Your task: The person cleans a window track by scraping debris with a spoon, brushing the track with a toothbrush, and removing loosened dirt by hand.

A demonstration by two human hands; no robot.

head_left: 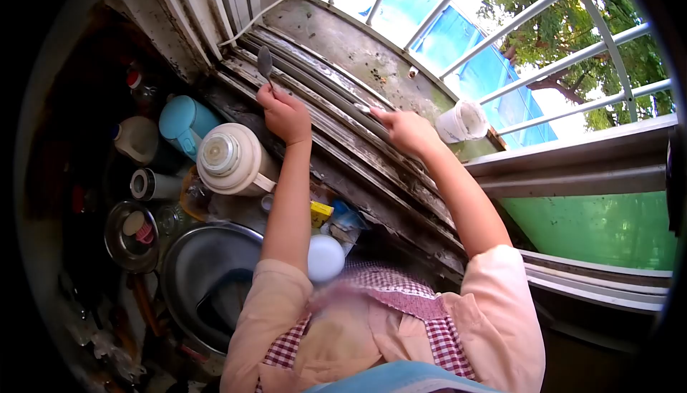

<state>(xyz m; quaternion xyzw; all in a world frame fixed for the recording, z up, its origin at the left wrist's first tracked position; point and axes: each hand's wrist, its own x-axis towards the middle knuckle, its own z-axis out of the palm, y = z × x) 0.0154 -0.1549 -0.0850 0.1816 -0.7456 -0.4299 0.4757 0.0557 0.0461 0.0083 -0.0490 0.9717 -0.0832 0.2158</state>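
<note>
My left hand (285, 114) is closed round the handle of a metal spoon (265, 62), its bowl pointing up and away over the window track (308, 81). Over the same dirty, worn track, to the right, my right hand (406, 132) is closed on a small pale-tipped thing (363, 108); its kind is hard to make out, as the fingers cover most of it. Just beyond that hand, a whitish plastic cup (461, 122) stands on the outer sill (408, 71). Dark crumbs lie on the sill.
White window bars (533, 17) close off the outer side. Left and below are a cream thermos (229, 157), a light-blue jug (187, 124), a large metal basin (207, 264), a small metal bowl (114, 232) and a white round lid (325, 258). A sliding window pane (594, 225) is at right.
</note>
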